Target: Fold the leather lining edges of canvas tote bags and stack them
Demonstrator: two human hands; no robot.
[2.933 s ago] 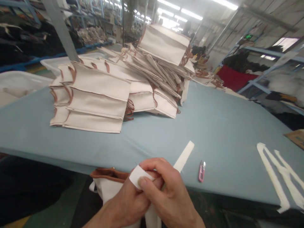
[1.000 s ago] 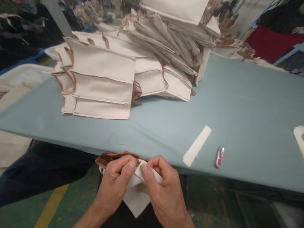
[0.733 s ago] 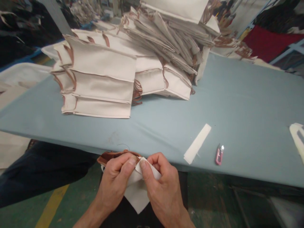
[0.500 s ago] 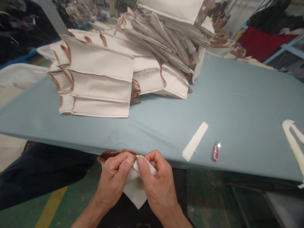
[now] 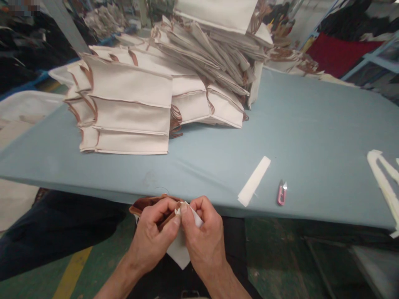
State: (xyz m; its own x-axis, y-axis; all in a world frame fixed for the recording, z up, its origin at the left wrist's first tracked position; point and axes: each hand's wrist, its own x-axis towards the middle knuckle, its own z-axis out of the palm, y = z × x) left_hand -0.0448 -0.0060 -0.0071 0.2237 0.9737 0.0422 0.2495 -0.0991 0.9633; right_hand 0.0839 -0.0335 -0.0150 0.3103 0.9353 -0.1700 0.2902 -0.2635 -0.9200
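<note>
Reporting both grips closed: my left hand [image 5: 153, 230] pinches the bag [image 5: 145, 204], my right hand [image 5: 205, 234] pinches white cloth [image 5: 197, 219] against its brown rim [image 5: 136, 210].

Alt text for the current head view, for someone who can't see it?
The left hand grips a bag while the right hand pinches a white piece at its brown rim. On the bluish table lie a pale strip, pink snips and piled cream bags.
</note>
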